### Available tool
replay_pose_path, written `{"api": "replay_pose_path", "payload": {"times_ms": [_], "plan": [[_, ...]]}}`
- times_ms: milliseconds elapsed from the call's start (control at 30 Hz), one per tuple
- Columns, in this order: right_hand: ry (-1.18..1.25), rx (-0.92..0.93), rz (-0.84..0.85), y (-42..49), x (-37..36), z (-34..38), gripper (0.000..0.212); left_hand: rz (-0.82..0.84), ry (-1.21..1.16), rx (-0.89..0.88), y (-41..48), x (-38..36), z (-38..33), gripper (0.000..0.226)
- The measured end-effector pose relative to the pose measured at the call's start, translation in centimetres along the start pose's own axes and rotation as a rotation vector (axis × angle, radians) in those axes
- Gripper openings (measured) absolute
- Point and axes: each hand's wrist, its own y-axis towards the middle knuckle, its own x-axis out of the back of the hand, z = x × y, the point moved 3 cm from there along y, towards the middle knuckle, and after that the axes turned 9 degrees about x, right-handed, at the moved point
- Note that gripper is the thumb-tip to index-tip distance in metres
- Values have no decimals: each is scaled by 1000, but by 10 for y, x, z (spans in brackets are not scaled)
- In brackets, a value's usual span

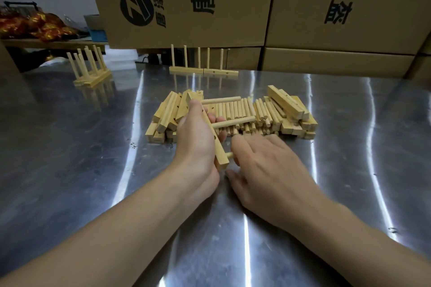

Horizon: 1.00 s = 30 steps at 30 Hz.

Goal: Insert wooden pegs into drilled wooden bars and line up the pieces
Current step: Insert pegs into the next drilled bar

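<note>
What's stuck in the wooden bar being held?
The bar in the left hand carries three pegs: far peg and middle peg plainly visible, near peg mostly covered by the right hand gripping it. Their depth in the holes is hidden.

Left hand (pixel 198 147) grips a drilled bar (pixel 221 158), two pegs (pixel 233 122) jutting rightward from it. Right hand (pixel 268 170) pinches a third peg (pixel 229 155) at the bar's near hole. Loose pile (pixel 256 112) just behind on the steel table (pixel 70 147); pegged bars (pixel 203 70) stand upright farther back.

Hidden and cropped
Nearest peg (pixel 229 155) mostly covered by right hand (pixel 263 170); cardboard boxes (pixel 186 2) cut off at top edge.
</note>
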Motion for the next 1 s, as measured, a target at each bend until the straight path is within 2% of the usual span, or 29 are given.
{"api": "replay_pose_path", "payload": {"times_ms": [67, 133, 200, 333, 500, 567, 700, 767, 833, 900, 933, 1000], "plan": [[7, -32, -23, 1, -3, -1, 42, 6, 49, -49, 0, -1, -1, 41], [-5, -54, -55, 0, -1, -3, 50, 3, 187, -125, -1, -1, 1, 43], [-23, -47, -43, -2, 0, -3, 53, 0, 250, -127, -2, 0, 7, 45], [-27, 11, 38, -5, -5, -2, 59, -20, 230, -67, -4, 0, 16, 45], [60, 60, 64, -4, -5, -3, 64, 5, 219, -135, -5, 2, 20, 44], [55, 69, 91, -4, -5, -2, 61, 17, 239, -187, -7, 2, 19, 43], [97, 120, 133, -4, -7, -3, 40, 50, 324, -359, -11, 2, 17, 38], [161, 150, 197, -4, -6, -4, 45, 82, 378, -465, -15, 0, 18, 37], [174, 136, 256, -1, -5, -10, 58, 140, 409, -589, -22, -6, 15, 35], [166, 105, 297, 1, -3, -14, 59, 202, 437, -707, -25, -11, 12, 34], [157, 90, 315, 2, -1, -16, 51, 225, 458, -750, -26, -13, 11, 34], [118, 90, 358, 1, 5, -14, 22, 239, 472, -781, -27, -13, 7, 33]]}}
